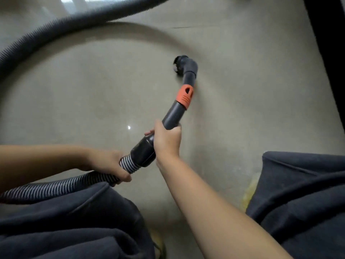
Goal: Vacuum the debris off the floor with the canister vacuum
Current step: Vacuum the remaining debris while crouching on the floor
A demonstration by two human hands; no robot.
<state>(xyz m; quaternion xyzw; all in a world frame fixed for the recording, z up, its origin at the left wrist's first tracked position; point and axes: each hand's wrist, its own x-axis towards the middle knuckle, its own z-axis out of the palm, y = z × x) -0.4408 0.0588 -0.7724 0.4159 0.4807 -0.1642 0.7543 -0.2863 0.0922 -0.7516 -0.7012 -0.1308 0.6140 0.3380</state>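
A dark grey vacuum wand point(172, 116) with an orange collar point(184, 96) slants up and to the right over the beige floor point(84, 90). Its angled round nozzle point(182, 65) sits low at the floor, facing left. My right hand point(167, 139) grips the wand just below the grey tube, above the black cuff point(143, 152). My left hand point(110, 165) grips the ribbed hose point(56, 187) right behind that cuff. The hose loops away left and arcs across the top of the view. No debris shows on the floor.
My knees in dark trousers point(302, 202) fill the lower left and lower right, with yellow footwear point(249, 191) showing between them. A dark vertical edge point(324, 43) runs down the right side. The hose arc point(56, 27) crosses the upper left.
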